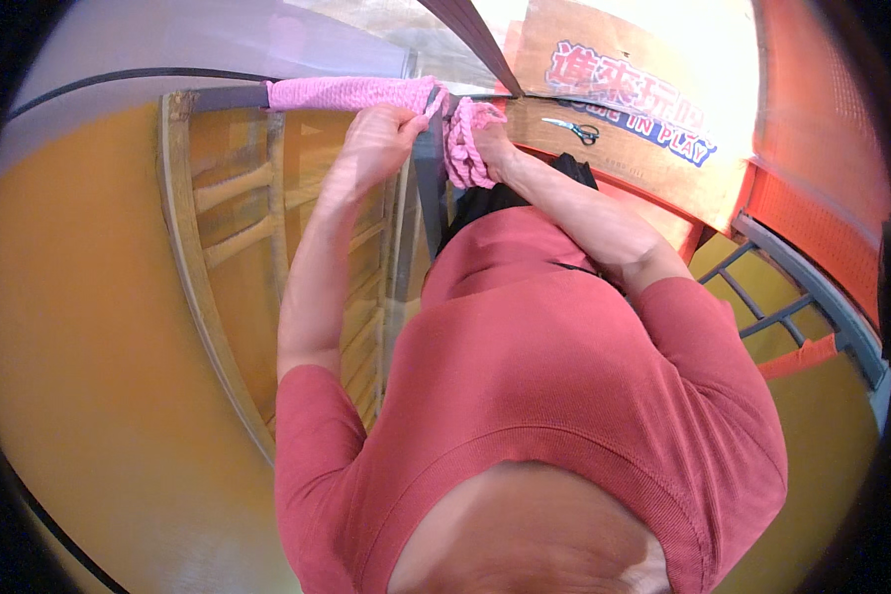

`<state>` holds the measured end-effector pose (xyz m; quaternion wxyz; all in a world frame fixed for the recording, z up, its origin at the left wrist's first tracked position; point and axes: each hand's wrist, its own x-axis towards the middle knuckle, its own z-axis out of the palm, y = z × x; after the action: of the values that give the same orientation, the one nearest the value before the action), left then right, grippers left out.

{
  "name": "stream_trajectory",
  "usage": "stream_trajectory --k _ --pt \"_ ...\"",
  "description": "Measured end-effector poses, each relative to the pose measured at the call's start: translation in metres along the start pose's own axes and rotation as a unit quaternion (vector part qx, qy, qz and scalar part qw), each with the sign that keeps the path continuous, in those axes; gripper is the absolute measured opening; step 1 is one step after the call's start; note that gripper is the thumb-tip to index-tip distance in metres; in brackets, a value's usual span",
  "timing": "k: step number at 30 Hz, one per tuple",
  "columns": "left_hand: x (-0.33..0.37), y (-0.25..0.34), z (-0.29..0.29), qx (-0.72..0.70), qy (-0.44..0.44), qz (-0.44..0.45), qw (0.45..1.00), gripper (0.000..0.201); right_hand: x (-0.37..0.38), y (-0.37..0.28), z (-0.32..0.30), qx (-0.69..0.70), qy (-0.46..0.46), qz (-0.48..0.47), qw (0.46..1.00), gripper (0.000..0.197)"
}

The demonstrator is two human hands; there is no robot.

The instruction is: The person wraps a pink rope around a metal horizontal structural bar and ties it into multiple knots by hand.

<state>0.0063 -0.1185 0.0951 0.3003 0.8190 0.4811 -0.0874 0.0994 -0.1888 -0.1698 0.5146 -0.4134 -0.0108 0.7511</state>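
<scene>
Pink rope (pixel 351 93) is wound in close turns around the top rail of a wooden slatted frame (pixel 180 188), covering most of the rail up to a dark grey post (pixel 430 188). My left hand (pixel 381 139) is closed at the right end of the wrapping, its thumb and finger pinching the rope beside the post. On the post's other side, my right hand (pixel 495 147) grips a loose looped bundle of the same pink rope (pixel 462 148), which hangs below the fingers. That hand's fingers are partly hidden by the loops.
A pair of scissors (pixel 576 130) with dark handles lies on a brown board (pixel 535 124) with printed lettering, beyond my right hand. At the right stand an orange panel (pixel 822 247) and a grey railing (pixel 792 267) with an orange-wrapped bar. The floor (pixel 89 327) is yellow-brown.
</scene>
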Motion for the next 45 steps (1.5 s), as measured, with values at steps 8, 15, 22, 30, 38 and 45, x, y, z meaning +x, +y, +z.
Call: stream_trajectory --k 8,15,22,30,38,45 --pt "0.002 0.0 -0.008 -0.073 0.038 -0.027 0.996 0.018 -0.025 -0.016 0.012 0.036 -0.024 -0.024 0.999 0.011" --pt "0.007 -0.004 0.001 -0.094 0.097 0.032 0.99 0.03 -0.032 -0.018 0.02 0.005 -0.038 -0.058 0.998 0.008" --pt "-0.001 -0.02 -0.012 -0.104 -0.031 0.021 0.994 0.022 -0.006 0.009 0.005 -0.488 -0.002 -0.205 0.848 0.013" --pt "0.009 -0.002 -0.016 -0.128 -0.011 -0.024 0.991 0.017 -0.006 -0.004 0.007 -0.098 -0.145 -0.074 0.982 0.017" --pt "0.018 -0.004 -0.005 -0.018 0.085 0.037 0.996 0.019 -0.001 0.001 0.005 -0.112 -0.109 -0.069 0.985 0.016" --pt "-0.003 -0.007 -0.011 -0.029 -0.07 0.076 0.994 0.019 0.006 0.011 0.003 -0.146 -0.091 -0.052 0.984 0.016"
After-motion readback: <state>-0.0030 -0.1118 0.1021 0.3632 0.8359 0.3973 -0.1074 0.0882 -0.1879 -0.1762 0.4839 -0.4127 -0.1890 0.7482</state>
